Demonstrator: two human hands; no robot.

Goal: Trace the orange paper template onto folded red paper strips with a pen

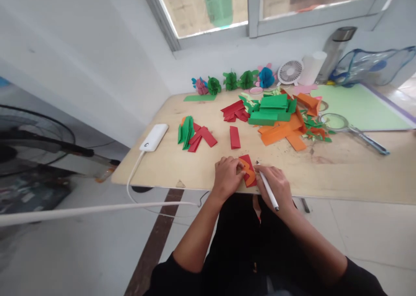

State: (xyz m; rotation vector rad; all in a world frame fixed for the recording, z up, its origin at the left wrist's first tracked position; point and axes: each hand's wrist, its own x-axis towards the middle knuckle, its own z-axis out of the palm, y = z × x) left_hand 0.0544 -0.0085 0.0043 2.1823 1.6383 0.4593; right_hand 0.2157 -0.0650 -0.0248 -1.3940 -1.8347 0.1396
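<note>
An orange paper cutout point(249, 174) with a wavy, curved edge lies over a folded red paper point(246, 159) at the table's front edge. My left hand point(228, 174) pinches the cutout and the red paper from the left side. In my right hand point(277, 185) is a white pen point(269, 188) with a dark tip, slanting up toward the red paper. Those right fingers rest beside the right edge of the paper. Just beyond my hands a single folded red strip point(234, 137) lies on the table.
Folded green papers point(186, 132) and red strips point(208, 136) lie at the left, near a white power bank point(154, 137) with a cable. Green stacks point(271, 109), orange papers point(282, 131) and scissors point(368, 140) lie at the right. Paper ornaments point(230, 81) and a small fan point(290, 72) stand behind.
</note>
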